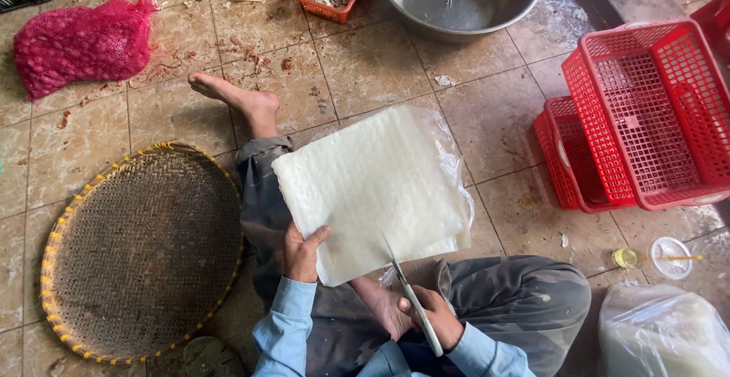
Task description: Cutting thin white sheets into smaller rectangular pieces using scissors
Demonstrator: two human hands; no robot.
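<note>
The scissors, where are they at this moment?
In the head view, the scissors are at the bottom centre, held in the right hand, with the blades at the lower edge of the white sheet stack, which the left hand holds.

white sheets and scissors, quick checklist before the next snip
1. Left hand grips the stack of white sheets at its lower left edge: ok.
2. Right hand holds the scissors, blades at the stack's bottom edge: ok.
3. Left fingers away from the blades: ok.
4. Stack held flat over the lap, with its plastic wrap behind it: ok.
5. Woven tray beside the left leg, within reach: ok.
6. Blades open or closed: cannot tell.
</note>
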